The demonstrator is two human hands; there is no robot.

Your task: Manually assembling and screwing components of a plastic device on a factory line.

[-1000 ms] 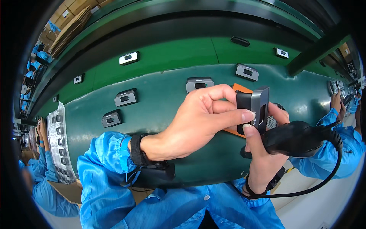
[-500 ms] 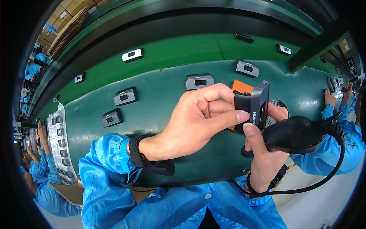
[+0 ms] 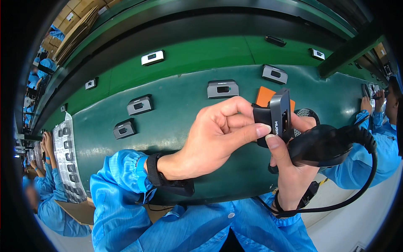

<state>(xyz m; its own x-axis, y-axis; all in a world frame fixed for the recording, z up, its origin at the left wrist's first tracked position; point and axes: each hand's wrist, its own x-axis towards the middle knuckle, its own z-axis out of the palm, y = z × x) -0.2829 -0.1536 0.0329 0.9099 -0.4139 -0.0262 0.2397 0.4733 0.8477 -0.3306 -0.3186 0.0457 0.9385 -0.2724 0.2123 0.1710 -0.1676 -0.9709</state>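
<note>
- While the left hand [image 3: 210, 138] pinches the small black module [image 3: 275, 115] between thumb and curled fingers, the right hand [image 3: 289, 168] backs it from below, thumb up against its lower edge, palm closed round a black handheld scanner [image 3: 323, 145].
- Module sits in mid-air, above the near part of the green conveyor belt [image 3: 184, 122], just in front of an orange card [image 3: 265, 94].
- Handling, judged: rigid plastic shell, light, smooth faces so likely a bit slick; grip on the flat side walls, off the grey front face.
- Scanner cable [image 3: 365, 176] loops from the tool down to the right wrist; snag risk if the hand swings wide.
- Room: open belt to the left and ahead, with identical grey modules [image 3: 222, 89] spaced well apart.
- Edges: belt's near rim is under the forearms; a clear tray of parts [image 3: 69, 159] lies at the far left; co-worker's sleeve [image 3: 369, 159] close on the right, so that side is tight.
</note>
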